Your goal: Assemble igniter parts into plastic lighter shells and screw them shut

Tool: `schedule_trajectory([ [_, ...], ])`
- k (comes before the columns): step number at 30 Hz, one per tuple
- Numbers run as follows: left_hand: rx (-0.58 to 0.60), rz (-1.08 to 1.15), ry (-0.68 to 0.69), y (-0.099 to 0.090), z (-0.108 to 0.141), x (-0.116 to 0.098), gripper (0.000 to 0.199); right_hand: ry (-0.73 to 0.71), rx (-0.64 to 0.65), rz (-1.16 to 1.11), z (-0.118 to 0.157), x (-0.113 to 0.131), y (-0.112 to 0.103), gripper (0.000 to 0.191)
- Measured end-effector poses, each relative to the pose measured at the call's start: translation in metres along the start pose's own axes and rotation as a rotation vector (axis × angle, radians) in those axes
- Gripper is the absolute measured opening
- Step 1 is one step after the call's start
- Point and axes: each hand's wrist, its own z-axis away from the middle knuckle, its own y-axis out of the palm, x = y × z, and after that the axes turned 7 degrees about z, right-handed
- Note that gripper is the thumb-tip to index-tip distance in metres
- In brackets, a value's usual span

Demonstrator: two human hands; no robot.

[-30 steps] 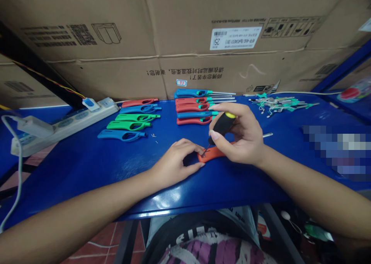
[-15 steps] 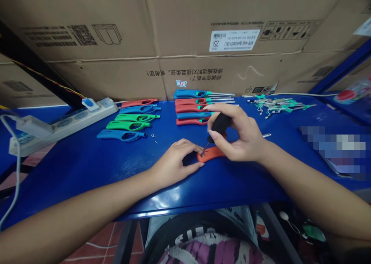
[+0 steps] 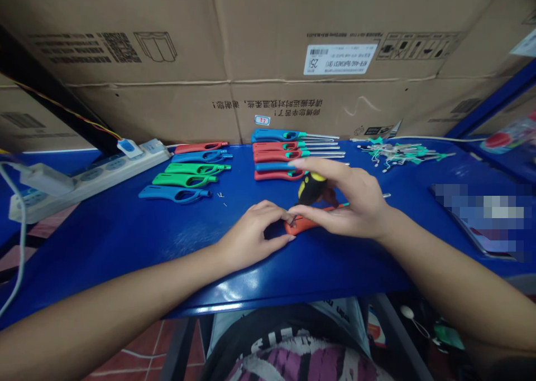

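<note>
An orange long-nosed lighter (image 3: pixel 312 220) lies on the blue table, partly covered by my hands. Thumb and fingers of my left hand (image 3: pixel 257 233) pinch its left end and hold it against the tabletop. My right hand (image 3: pixel 355 202) has its thumb and fingers around the black and yellow handle of a screwdriver (image 3: pixel 312 188). The screwdriver leans, its tip down at the lighter's left end beside my left fingertips; the exact contact point is hidden. Beyond my right hand, red lighters (image 3: pixel 272 157) and blue lighters (image 3: pixel 276 135) with metal nozzles lie in a stack of rows.
Blue, green and red lighter shells (image 3: pixel 184 180) lie in a column at left, with tiny metal pieces (image 3: pixel 221 195) beside them. A power strip (image 3: pixel 90 177) runs along the left. Nozzle parts with wires (image 3: pixel 402 152) are piled back right; a flat device (image 3: pixel 481 219) lies right. Cardboard (image 3: pixel 230 46) stands behind.
My right hand has shifted its grip on the screwdriver: the fingers are straighter, the thumb is lower near the lighter, and yellow on the handle shows. My left hand has stayed in place.
</note>
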Motion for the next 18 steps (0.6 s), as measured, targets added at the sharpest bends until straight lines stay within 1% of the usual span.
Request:
schedule_trajectory([
  [1,0.001,-0.004,-0.002,0.0000,-0.0001,-0.0001,0.018,-0.024,-0.024,0.012,-0.0004,0.0014,0.0014,0.066],
  [2,0.001,-0.005,-0.004,0.0001,-0.0002,-0.0003,0.018,-0.026,-0.022,-0.008,-0.0010,0.0032,0.0027,0.063],
  [5,0.008,0.002,-0.012,0.0001,-0.0005,-0.0005,0.016,0.087,0.062,-0.146,-0.0028,0.0076,0.0055,0.058],
  [6,0.011,0.005,-0.009,0.0002,-0.0005,-0.0003,0.016,0.114,0.062,-0.157,-0.0030,0.0078,0.0063,0.057],
  [7,0.012,0.005,-0.003,0.0004,-0.0004,0.0000,0.016,0.106,0.028,-0.135,-0.0030,0.0073,0.0070,0.056],
  [10,0.009,-0.007,0.021,0.0010,-0.0001,0.0011,0.018,-0.046,-0.109,0.007,-0.0031,0.0042,0.0080,0.056],
  [11,0.010,-0.009,0.024,0.0011,0.0000,0.0014,0.018,-0.073,-0.111,0.017,-0.0036,0.0037,0.0078,0.056],
  [12,0.011,-0.010,0.023,0.0012,0.0000,0.0017,0.018,-0.070,-0.084,-0.005,-0.0043,0.0037,0.0074,0.055],
  [15,0.025,-0.005,0.010,0.0016,0.0001,0.0020,0.017,0.039,0.043,-0.118,-0.0067,0.0054,0.0051,0.054],
  [16,0.028,-0.008,0.011,0.0017,0.0002,0.0021,0.017,0.049,0.047,-0.112,-0.0072,0.0058,0.0042,0.053],
  [18,0.025,-0.020,0.020,0.0019,0.0003,0.0023,0.019,-0.009,-0.021,-0.016,-0.0077,0.0057,0.0026,0.049],
])
